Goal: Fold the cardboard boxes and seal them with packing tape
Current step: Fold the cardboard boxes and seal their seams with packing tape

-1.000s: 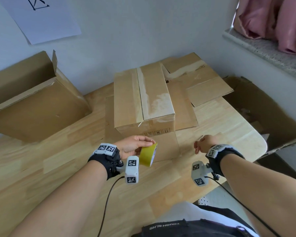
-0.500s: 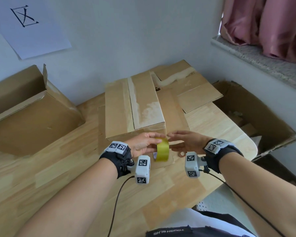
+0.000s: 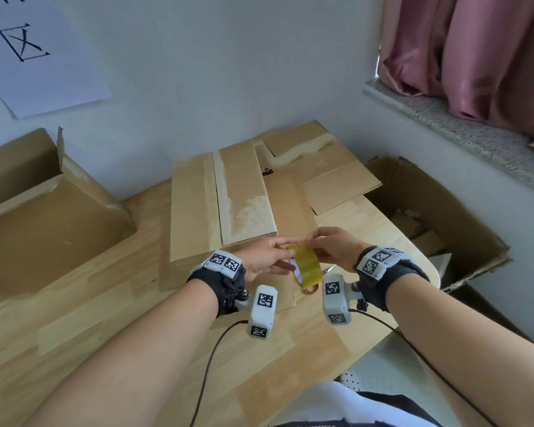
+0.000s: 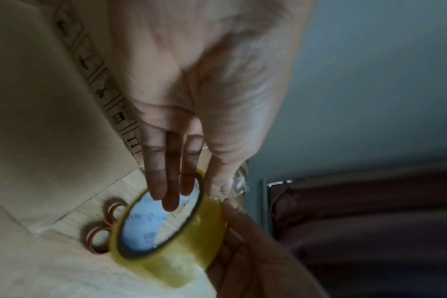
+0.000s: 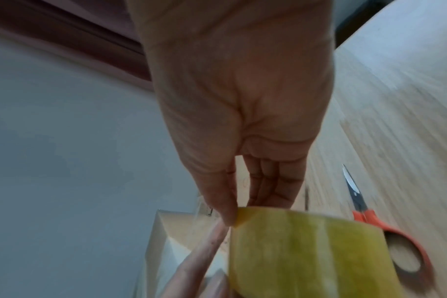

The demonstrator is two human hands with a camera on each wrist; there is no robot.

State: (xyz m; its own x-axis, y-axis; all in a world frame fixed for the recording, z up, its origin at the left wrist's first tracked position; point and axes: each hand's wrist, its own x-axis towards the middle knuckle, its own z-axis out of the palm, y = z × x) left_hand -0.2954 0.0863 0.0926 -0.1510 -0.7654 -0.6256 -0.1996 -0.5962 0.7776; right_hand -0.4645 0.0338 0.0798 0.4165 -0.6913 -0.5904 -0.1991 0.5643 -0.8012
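Observation:
My left hand [image 3: 275,255] holds a yellow tape roll [image 3: 305,268] just in front of the folded cardboard box [image 3: 222,198]. In the left wrist view its fingers [image 4: 166,193] reach into the roll's core [image 4: 151,219] and the thumb lies on the outer rim. My right hand [image 3: 313,243] meets the roll from the right. Its thumb and fingers [image 5: 268,199] pinch the tape's loose end at the top of the roll [image 5: 306,252]. The box's top flaps lie closed, with a seam down the middle.
Orange-handled scissors [image 5: 365,219] lie on the wooden table [image 3: 136,318] under the roll. Flattened cardboard [image 3: 330,171] lies behind the box. A large open box [image 3: 43,217] stands at the left. Another open box [image 3: 438,217] sits off the table's right edge.
My right hand came in from the right side of the table and took hold at the roll. My left hand lifted the roll and turned it toward the right hand.

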